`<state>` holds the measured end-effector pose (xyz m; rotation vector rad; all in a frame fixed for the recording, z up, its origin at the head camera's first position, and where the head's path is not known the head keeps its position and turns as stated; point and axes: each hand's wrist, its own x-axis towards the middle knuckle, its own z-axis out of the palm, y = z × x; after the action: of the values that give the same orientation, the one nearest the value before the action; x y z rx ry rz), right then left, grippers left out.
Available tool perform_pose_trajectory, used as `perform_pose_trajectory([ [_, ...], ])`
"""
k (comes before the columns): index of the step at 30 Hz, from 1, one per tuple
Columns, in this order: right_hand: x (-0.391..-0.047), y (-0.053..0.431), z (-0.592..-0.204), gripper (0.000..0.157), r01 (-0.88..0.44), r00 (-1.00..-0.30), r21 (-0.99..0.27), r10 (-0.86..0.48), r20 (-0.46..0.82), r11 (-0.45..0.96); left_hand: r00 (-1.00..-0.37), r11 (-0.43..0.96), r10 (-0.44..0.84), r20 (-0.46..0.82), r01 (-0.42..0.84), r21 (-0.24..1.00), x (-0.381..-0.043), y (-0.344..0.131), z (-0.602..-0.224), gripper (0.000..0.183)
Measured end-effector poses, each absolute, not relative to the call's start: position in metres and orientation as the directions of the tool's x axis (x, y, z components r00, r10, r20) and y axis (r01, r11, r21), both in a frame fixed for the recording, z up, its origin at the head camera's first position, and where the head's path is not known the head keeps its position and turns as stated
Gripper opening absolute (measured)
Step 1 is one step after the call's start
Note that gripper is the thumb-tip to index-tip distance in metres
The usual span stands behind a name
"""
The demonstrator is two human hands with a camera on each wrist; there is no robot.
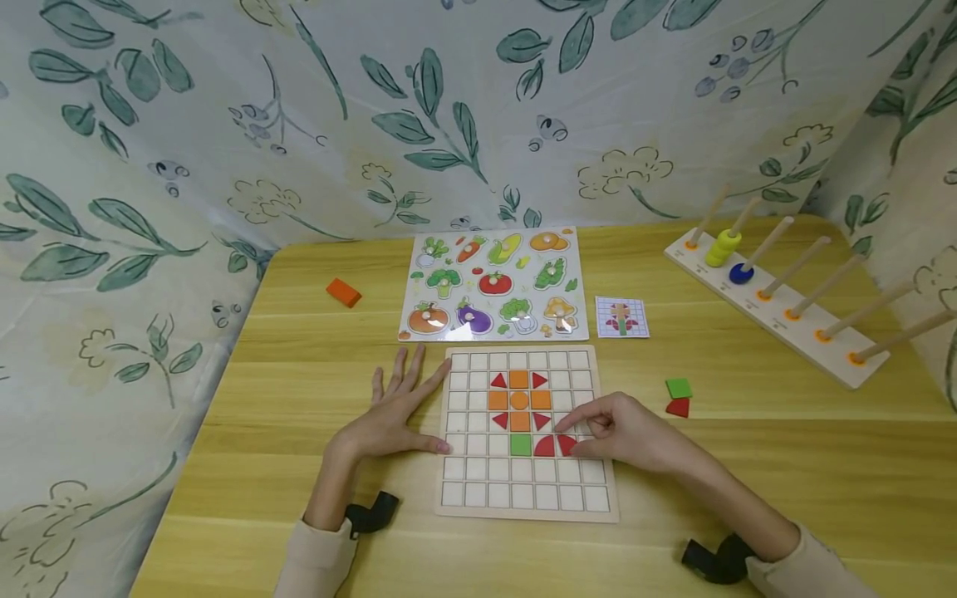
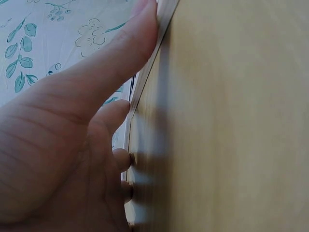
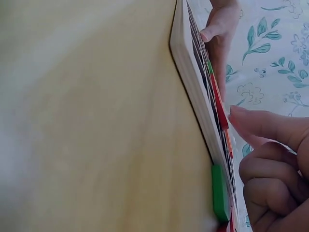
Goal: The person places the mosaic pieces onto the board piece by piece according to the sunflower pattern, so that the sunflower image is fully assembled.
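A wooden grid board lies in the middle of the table, with orange, red and green pieces in its cells. My left hand is spread along the board's left edge, its thumb at the rim and the other fingers pointing away. Over the right side, my right hand has thumb and index finger around a red quarter-circle piece, its other fingers curled in. Just left of that piece sit another red quarter-circle and a green square. In the right wrist view, the right thumb points at the red piece.
A vegetable peg puzzle lies behind the board, beside a small pattern card. A rack of wooden pegs stands back right. Loose green and red pieces lie at right, orange pieces at left.
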<state>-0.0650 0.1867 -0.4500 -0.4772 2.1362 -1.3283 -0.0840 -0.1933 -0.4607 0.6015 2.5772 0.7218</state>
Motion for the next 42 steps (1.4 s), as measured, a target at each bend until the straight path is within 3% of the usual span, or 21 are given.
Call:
perform_pose_trajectory([
  [6,-0.067,0.187,-0.4525,0.021,0.017,-0.755,-0.901,-0.586,-0.295,0.433,-0.83,0.778,0.496,-0.254,0.295,0.554,-0.0842,-0.1934,-0.4602,0.118],
  [15,-0.0648,0.1828,-0.4521,0.021,-0.024,-0.787,-0.878,-0.551,-0.278,0.478,-0.831,0.78,0.493,-0.258,0.291,0.554,-0.084,-0.193,-0.4584,0.118],
  [23,-0.0659,0.1826,-0.4538,0.024,-0.011,-0.75,-0.895,-0.595,-0.288,0.447,-0.831,0.778,0.492,-0.26,0.285,0.56,-0.0844,-0.1934,-0.4585,0.118],
  [42,-0.0613,0.1805,-0.4525,0.016,-0.04,-0.793,-0.877,-0.549,-0.263,0.478,-0.827,0.77,0.501,-0.256,0.291,0.568,-0.0842,-0.1933,-0.4602,0.118],
])
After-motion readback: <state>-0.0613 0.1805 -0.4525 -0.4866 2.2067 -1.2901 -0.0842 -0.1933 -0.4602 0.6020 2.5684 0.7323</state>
